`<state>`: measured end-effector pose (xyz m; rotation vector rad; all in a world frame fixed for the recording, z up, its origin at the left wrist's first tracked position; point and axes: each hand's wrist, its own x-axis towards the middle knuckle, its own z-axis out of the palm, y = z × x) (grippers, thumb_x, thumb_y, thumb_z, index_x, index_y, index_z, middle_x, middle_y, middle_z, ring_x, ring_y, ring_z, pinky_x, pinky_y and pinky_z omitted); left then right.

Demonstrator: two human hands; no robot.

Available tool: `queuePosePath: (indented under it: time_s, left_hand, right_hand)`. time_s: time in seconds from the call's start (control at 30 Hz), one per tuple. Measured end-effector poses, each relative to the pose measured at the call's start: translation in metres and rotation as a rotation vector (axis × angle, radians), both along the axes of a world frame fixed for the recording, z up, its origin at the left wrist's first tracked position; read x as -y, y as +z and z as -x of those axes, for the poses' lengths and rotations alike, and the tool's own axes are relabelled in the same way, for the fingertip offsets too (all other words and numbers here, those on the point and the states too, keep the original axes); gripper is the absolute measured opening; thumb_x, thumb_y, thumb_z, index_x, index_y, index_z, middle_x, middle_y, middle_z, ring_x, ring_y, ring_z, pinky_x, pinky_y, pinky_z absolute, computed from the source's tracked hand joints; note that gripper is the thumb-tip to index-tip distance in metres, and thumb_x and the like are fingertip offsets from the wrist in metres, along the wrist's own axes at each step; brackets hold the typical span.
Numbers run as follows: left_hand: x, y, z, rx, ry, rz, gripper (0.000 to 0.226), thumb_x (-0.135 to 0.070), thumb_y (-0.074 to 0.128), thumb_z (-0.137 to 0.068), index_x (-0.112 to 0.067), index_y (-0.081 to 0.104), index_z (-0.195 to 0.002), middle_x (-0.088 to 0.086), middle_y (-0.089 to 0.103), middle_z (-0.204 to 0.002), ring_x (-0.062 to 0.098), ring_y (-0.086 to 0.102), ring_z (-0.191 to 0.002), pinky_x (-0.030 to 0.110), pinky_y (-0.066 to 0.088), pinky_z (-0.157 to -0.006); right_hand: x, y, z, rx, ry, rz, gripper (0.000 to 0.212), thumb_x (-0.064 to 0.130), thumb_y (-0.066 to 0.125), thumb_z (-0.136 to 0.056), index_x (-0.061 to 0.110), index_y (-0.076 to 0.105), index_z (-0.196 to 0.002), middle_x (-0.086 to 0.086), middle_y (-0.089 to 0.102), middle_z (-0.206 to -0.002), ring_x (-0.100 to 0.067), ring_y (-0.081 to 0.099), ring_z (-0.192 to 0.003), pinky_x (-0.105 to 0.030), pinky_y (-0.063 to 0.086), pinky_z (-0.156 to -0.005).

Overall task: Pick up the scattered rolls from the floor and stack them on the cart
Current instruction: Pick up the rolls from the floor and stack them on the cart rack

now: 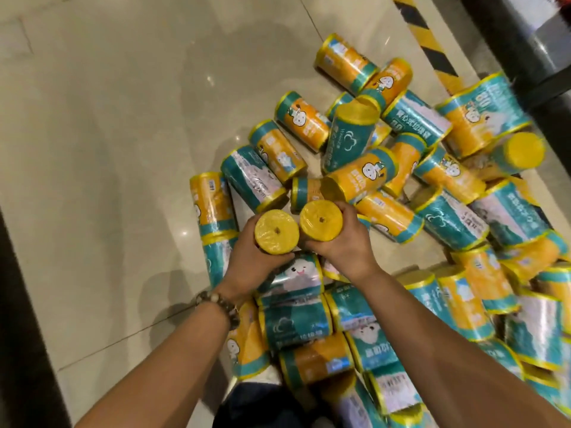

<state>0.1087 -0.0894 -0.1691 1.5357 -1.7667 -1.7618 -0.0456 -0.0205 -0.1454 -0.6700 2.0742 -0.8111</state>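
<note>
Head view has us holding one roll in each hand. Our left grip (pixel 251 267) curls around a yellow-ended roll (pixel 276 231), held end-up toward the camera. Our right grip (pixel 346 242) wraps a second roll (pixel 321 220) the same way. The two sit just beside each other, above the heap.

Below and beyond our hands, the scattered rolls (pixel 401 211) lie in a loose pile on the tiled floor (pixel 123 149), crossing and leaning on one another. One tilted roll (pixel 352 131) is propped on its neighbours. A bead bracelet (pixel 216 307) sits on our left wrist, and a black-and-yellow hazard strip (pixel 429 41) runs along the floor at the far edge. We cannot make out the cart here, so the stacking spot is still to be found.

We judge the glossy wrap to be the main risk, since a roll held only by its side could slide out as we rise or turn. The pile could also shift as support is taken away, sending round rolls across the smooth tile. Rolls close to our body could catch a foot.
</note>
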Motion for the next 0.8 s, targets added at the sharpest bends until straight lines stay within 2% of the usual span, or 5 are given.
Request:
queuePosePath:
  time_s: [0.2, 0.37, 0.53, 0.7, 0.8]
  left_hand:
    - [-0.006, 0.15, -0.014, -0.1, 0.16, -0.206, 0.059, -0.001, 0.074, -0.072, -0.02, 0.048, -0.121, -0.006, 0.061, -0.105, 0.006, 0.058, -0.092, 0.019, 0.049, -0.078]
    - [-0.031, 0.325, -0.031, -0.201, 0.164, -0.389, 0.046, -0.015, 0.075, -0.071, -0.03, 0.051, -0.107, 0.001, 0.064, -0.104, 0.019, 0.061, -0.093, 0.033, 0.052, -0.082]
    - [-0.061, 0.477, -0.034, -0.241, 0.141, -0.487, 0.057, -0.031, 0.078, -0.063, -0.025, 0.05, -0.112, -0.001, 0.073, -0.094, 0.013, 0.069, -0.077, 0.031, 0.056, -0.067]
    - [-0.09, 0.601, -0.017, -0.398, 0.058, -0.628, 0.027, -0.024, 0.054, -0.086, -0.016, 0.058, -0.112, 0.0, 0.075, -0.094, 0.008, 0.071, -0.079, 0.021, 0.057, -0.063]
    - [-0.109, 0.638, 0.002, -0.371, -0.081, -0.636, 0.04, -0.036, 0.052, -0.077, -0.018, 0.061, -0.111, 0.004, 0.071, -0.108, 0.014, 0.07, -0.09, 0.026, 0.058, -0.074]
  right_hand:
    - [-0.022, 0.144, -0.004, 0.343, -0.316, 0.135, 0.053, 0.001, 0.075, -0.071, 0.016, 0.052, -0.116, 0.014, 0.06, -0.092, 0.01, 0.061, -0.073, -0.007, 0.048, -0.063]
    - [-0.063, 0.321, -0.011, 0.54, -0.529, 0.157, 0.02, 0.014, 0.071, -0.075, 0.021, 0.061, -0.092, 0.004, 0.068, -0.09, -0.015, 0.065, -0.083, -0.03, 0.052, -0.074]
    - [-0.105, 0.484, -0.02, 0.546, -0.667, 0.146, 0.003, 0.018, 0.059, -0.086, 0.02, 0.062, -0.087, 0.004, 0.068, -0.085, -0.007, 0.065, -0.074, -0.028, 0.052, -0.071]
    - [-0.148, 0.592, -0.034, 0.663, -0.848, 0.15, 0.034, 0.04, 0.059, -0.083, 0.014, 0.067, -0.103, -0.016, 0.069, -0.105, -0.035, 0.065, -0.096, -0.049, 0.049, -0.092]
    - [-0.174, 0.623, -0.035, 0.711, -0.935, 0.206, 0.046, 0.045, 0.059, -0.08, 0.013, 0.064, -0.112, -0.016, 0.068, -0.107, -0.035, 0.064, -0.095, -0.05, 0.049, -0.092]
